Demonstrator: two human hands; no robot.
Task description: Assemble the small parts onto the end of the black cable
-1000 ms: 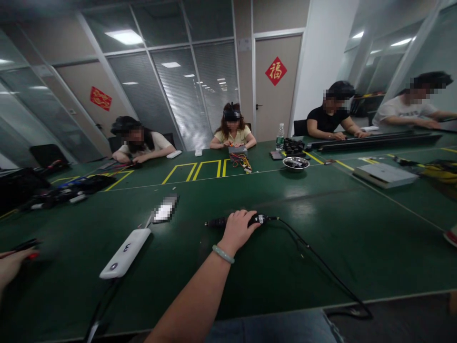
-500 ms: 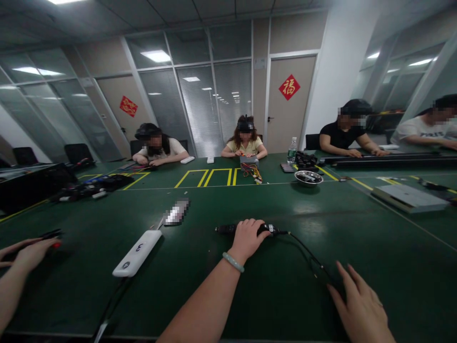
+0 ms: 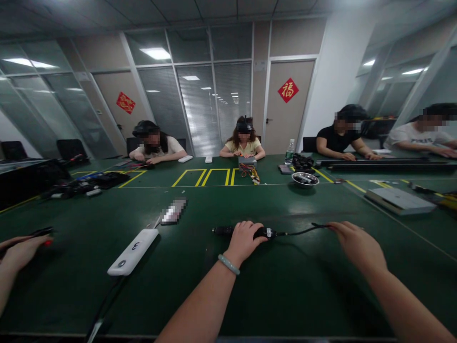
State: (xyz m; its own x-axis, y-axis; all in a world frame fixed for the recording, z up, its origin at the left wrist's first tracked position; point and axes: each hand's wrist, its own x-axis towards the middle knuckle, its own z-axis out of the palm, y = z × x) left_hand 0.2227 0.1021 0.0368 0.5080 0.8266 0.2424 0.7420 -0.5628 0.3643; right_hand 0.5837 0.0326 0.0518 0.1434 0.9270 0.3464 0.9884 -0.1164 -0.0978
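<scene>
My left hand, with a pale green bangle on the wrist, is wrapped over a long black device lying on the green table. The device's narrow tip points left, and a small white label shows near its other end. A thin black cable runs from that right end. My right hand pinches the cable farther along, a little above the table, so it stretches almost level between my hands. My palm hides the middle of the device.
Left of my hand lies a white power strip marked 3, beside a blurred phone. Another person's hand holds something dark at the far left. Farther off are a metal bowl and a grey flat box.
My right hand has moved up and forward from the near right and closed on the cable, lifting and straightening it. My left hand stays on the black device.
</scene>
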